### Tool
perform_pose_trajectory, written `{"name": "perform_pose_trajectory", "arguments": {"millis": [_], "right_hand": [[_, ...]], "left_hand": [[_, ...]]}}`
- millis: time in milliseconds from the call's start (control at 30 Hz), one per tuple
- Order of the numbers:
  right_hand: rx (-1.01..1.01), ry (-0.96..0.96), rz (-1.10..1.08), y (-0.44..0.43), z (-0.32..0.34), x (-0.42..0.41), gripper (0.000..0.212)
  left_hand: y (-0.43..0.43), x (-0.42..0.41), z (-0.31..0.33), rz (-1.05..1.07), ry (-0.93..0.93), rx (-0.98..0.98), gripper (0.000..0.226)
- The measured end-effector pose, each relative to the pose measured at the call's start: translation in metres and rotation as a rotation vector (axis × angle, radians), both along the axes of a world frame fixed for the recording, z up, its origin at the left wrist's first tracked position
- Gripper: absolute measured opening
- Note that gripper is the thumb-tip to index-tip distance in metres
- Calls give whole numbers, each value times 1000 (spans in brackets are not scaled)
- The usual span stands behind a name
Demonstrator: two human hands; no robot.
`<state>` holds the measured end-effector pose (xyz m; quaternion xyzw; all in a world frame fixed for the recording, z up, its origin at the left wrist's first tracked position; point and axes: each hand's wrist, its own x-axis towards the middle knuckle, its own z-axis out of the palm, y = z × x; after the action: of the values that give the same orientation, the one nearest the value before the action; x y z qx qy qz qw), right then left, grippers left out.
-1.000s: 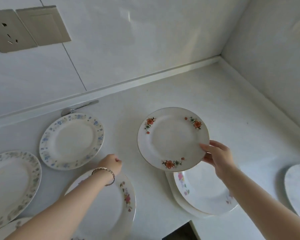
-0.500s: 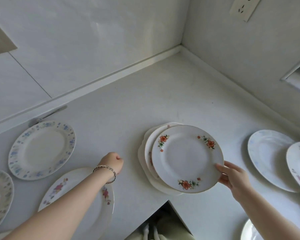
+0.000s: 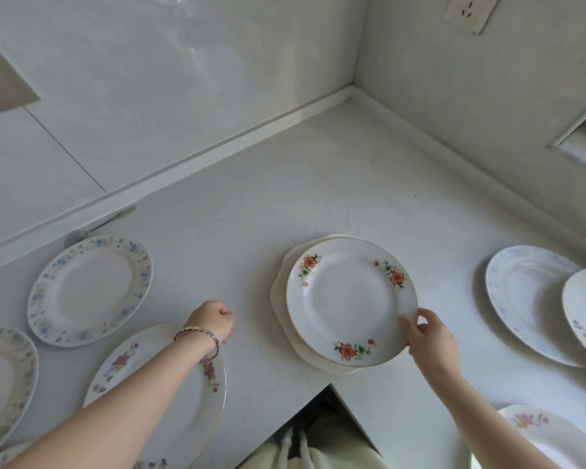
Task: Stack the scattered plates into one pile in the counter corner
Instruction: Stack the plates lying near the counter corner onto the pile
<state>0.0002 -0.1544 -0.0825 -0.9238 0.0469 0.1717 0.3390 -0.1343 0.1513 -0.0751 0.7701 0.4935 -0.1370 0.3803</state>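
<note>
right then, the right hand [image 3: 430, 340] pinched the near rim of the orange-flowered plate [image 3: 351, 299], thumb on top and fingers under it. that plate sat on top of a small pile [image 3: 279, 292] of pale plates by the inner front edge of the table [image 3: 285, 198], well apart from the corner where the walls met. the left hand [image 3: 214, 321] was curled into a fist holding nothing, just past a pink-flowered plate [image 3: 183, 394]. a blue-rimmed plate [image 3: 88, 289] lay further left.
</note>
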Motion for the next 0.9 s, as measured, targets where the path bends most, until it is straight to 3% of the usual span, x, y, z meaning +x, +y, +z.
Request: {"name": "perform_pose_trajectory", "arguments": {"millis": [67,200,267,433,567,767,900], "right_hand": [[-84,7,74,2,3,1,41],[-513,-36,271,12,19,11,44],[-613,-114,392,26,32,15,47],[-378,-148,852,97,53,5,36],[-331,-74,1086,167,46,-23,30],[-305,4,1171,236,26,-77,27],[-335,30,1134,253,13,-99,26]], "left_hand": [[0,0,0,2,-6,5,23],[-2,-10,-3,28,-9,5,21],[-3,-17,-5,47,-7,12,22],[3,-51,-3,91,30,61,17],[23,-100,2,206,62,121,11],[66,-186,-1,352,165,250,31],[81,-207,-10,391,145,50,34]]}}
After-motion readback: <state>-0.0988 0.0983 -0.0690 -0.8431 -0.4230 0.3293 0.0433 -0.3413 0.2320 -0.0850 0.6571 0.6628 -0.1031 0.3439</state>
